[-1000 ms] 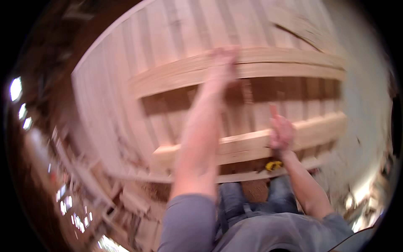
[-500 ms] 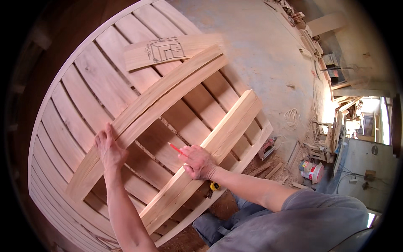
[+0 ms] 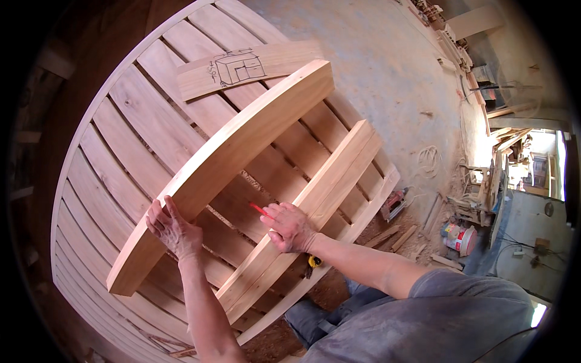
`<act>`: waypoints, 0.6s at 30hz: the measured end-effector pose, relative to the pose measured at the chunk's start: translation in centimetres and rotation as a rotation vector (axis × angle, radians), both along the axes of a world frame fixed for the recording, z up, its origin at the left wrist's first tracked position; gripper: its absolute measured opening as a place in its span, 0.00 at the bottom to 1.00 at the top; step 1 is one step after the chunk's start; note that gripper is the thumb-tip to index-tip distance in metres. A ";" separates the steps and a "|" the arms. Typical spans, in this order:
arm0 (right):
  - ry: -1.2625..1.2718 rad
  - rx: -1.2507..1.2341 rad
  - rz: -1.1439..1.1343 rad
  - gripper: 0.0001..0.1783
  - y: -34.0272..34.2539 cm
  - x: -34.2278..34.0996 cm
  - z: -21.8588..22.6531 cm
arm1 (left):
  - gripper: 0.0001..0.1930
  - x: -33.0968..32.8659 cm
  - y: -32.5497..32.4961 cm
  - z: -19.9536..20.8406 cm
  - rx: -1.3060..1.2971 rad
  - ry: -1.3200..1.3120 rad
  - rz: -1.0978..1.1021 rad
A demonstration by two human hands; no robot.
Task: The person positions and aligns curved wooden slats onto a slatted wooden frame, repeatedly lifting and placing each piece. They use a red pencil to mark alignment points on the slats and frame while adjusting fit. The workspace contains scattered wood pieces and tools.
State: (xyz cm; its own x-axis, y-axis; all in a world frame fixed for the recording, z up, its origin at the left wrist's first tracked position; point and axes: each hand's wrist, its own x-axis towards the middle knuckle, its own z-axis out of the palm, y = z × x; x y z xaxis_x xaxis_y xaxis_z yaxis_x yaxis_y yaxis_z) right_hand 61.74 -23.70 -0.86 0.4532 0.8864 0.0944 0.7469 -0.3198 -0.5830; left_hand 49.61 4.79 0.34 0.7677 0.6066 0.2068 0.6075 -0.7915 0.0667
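Observation:
My left hand point(image 3: 177, 228) grips the near-left part of a thick curved wooden board point(image 3: 242, 132), its fingers over the upper edge. That board lies across a large slatted wooden panel point(image 3: 140, 107). In my right hand point(image 3: 290, 227) is a red pencil point(image 3: 261, 210), held while the hand rests on top of a second long wooden board point(image 3: 334, 181), which has a line along its length. Beyond the curved board, a short flat plank point(image 3: 281, 58) bears a dark hand-drawn sketch of a box-like shape.
A yellow and black tape measure point(image 3: 313, 261) is by the panel's near edge. On the dusty floor are a red power tool point(image 3: 394, 204), a white and red bucket point(image 3: 461, 240), coiled cord point(image 3: 428, 158) and wood offcuts point(image 3: 404, 238). Stacked timber point(image 3: 455, 51) lines the far right.
The curved board has turned under my left hand: its side face shows broader, and the dark line along it is out of sight. My right hand stays on the second board with the pencil.

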 end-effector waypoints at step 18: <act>0.037 0.023 0.017 0.31 -0.5 1.4 0.5 | 0.54 -5.7 -8.0 -1.2 -0.057 0.172 -0.017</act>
State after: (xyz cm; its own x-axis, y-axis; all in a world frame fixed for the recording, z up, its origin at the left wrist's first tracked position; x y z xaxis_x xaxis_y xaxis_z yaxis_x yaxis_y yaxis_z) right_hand 63.13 -24.17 -0.34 0.4418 0.8917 0.0986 0.7300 -0.2934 -0.6172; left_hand 43.86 -3.21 -0.85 0.7991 0.6000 0.0375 0.6001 -0.7999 0.0082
